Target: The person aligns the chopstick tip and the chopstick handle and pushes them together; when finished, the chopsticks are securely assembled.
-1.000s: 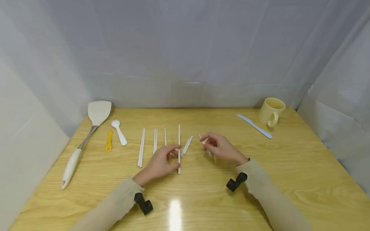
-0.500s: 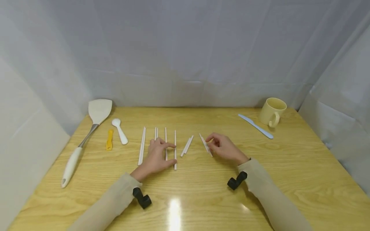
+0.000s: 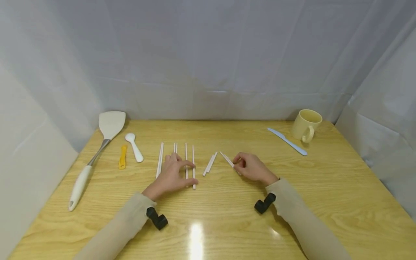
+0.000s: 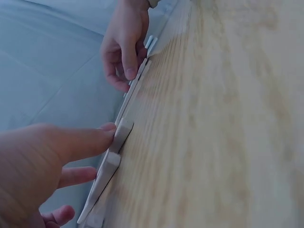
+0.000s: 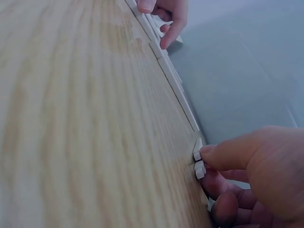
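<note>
Head view: left hand (image 3: 170, 176) presses straight fingers on a chopstick (image 3: 193, 167); right hand (image 3: 252, 168) pinches a chopstick pair (image 3: 227, 160).

A staged recording booth rather than a real kitchen: white cloth (image 3: 208, 54) curtains a bare wooden table (image 3: 227, 224) set with a spatula (image 3: 97, 151), mug (image 3: 305, 124) and chopsticks (image 3: 159, 162).

Two bare hands, the left hand (image 3: 170, 177) and the right hand (image 3: 253, 168), emerge from long beige sleeves (image 3: 302, 220) of soft, plain fabric that end at the wrists. A small black camera mount (image 3: 157, 218) is strapped at each cuff, the second mount (image 3: 264, 203) at 3 o'clock from the first.
</note>
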Demonstrator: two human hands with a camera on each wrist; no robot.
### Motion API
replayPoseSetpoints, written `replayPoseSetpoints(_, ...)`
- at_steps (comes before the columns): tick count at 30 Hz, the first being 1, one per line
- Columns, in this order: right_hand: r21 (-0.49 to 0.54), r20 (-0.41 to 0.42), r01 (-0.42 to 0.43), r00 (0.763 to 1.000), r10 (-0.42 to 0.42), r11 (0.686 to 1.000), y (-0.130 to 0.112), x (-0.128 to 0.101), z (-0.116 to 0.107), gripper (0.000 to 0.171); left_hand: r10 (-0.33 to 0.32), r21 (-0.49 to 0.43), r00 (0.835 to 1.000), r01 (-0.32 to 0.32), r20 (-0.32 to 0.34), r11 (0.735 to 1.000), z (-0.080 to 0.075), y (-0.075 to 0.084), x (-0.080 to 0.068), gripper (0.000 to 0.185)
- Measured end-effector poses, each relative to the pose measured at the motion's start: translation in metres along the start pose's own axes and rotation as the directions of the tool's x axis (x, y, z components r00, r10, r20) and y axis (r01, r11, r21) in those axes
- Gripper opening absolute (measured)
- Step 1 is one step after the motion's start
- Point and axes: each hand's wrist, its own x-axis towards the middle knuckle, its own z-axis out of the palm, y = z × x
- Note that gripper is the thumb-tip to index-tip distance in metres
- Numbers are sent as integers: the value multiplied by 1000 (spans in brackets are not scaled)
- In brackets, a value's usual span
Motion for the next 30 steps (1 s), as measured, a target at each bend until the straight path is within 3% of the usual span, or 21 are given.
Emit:
replayPoseSetpoints(6, 2, 28, -14, 999, 14, 1000, -1, -2, -6, 15, -34, 9, 999, 34, 11, 999, -8, 0, -1, 50)
replayPoseSetpoints(16, -93, 25, -72, 997, 75, 993, 3, -5, -16, 18, -27, 66, 999, 25, 28, 998, -16, 0, -1, 48)
replayPoseSetpoints(21, -102, 20, -94, 995, 97, 990, 4, -6, -18, 18, -15, 47, 999, 13, 36, 999, -15, 1, 1, 49)
replayPoseSetpoints(30, -85, 46, -84, 995, 88, 993, 1, -5, -18, 18, 29, -16, 993, -31, -110, 999, -9, 8, 7, 30)
